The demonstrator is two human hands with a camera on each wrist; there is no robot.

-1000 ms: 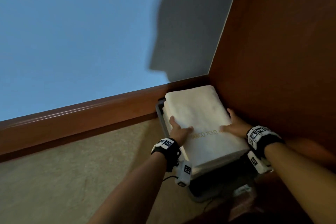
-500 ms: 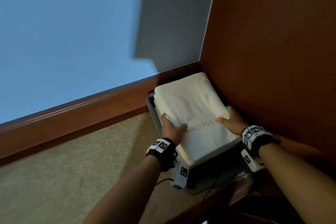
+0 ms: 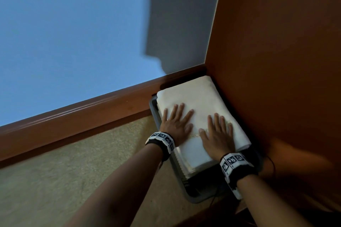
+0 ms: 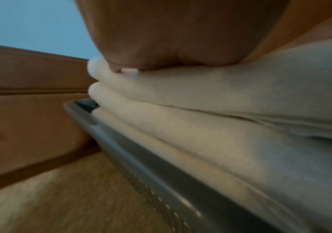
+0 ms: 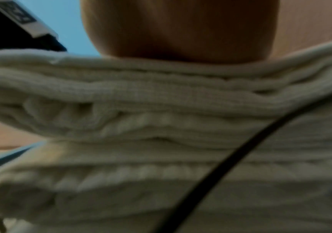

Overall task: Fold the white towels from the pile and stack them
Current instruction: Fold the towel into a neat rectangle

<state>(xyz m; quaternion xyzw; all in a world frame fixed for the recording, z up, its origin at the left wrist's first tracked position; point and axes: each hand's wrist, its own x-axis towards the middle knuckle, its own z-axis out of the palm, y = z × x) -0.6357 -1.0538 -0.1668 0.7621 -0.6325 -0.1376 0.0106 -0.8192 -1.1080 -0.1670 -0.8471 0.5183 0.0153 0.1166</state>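
Observation:
A stack of folded white towels (image 3: pixel 197 96) fills a grey basket (image 3: pixel 154 110) in the corner of the floor. My left hand (image 3: pixel 176 120) lies flat on the top towel with fingers spread. My right hand (image 3: pixel 217 132) presses flat beside it, nearer the wooden panel. In the left wrist view the palm (image 4: pixel 171 39) pushes down on the layered towels (image 4: pixel 211 126) above the basket rim (image 4: pixel 141 160). The right wrist view is blurred: the palm (image 5: pixel 181 31) sits on stacked towel edges (image 5: pixel 141 110). Gold lettering on the top towel is mostly covered by my hands.
A wooden skirting board (image 3: pixel 73 121) runs along the blue wall (image 3: pixel 64 33) behind the basket. A tall wooden panel (image 3: pixel 276 51) stands close on the right. Beige carpet (image 3: pixel 64 180) lies to the left. A black cable (image 5: pixel 231 165) hangs in front of the right wrist camera.
Both hands have gone from holding the top towel's side edges to lying flat on its top face. The head view has shifted.

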